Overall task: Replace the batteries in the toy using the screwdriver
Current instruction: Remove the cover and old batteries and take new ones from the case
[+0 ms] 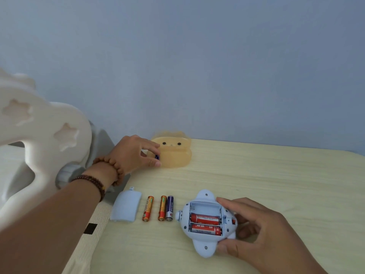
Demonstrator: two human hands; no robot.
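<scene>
The light blue toy (pixel 199 246) lies on its back on the table with its battery bay open. Two red batteries (pixel 205 224) sit in the lower slots and the top slot is bare. My right hand (pixel 254 228) grips the toy's right side. The blue cover (pixel 126 208) lies to the left. Between cover and toy lie two orange batteries (pixel 147 209) (pixel 162 208) and one purple battery (pixel 169 208). My left hand (pixel 134 153) pinches a small purple battery (pixel 157 156) at the front of the yellow translucent holder (pixel 175 155). No screwdriver shows.
The pale wooden table (pixel 256 175) meets a blue wall behind. A white headboard with star cut-outs (pixel 39 135) and grey fabric (pixel 98 143) stand at the left, past the table's left edge.
</scene>
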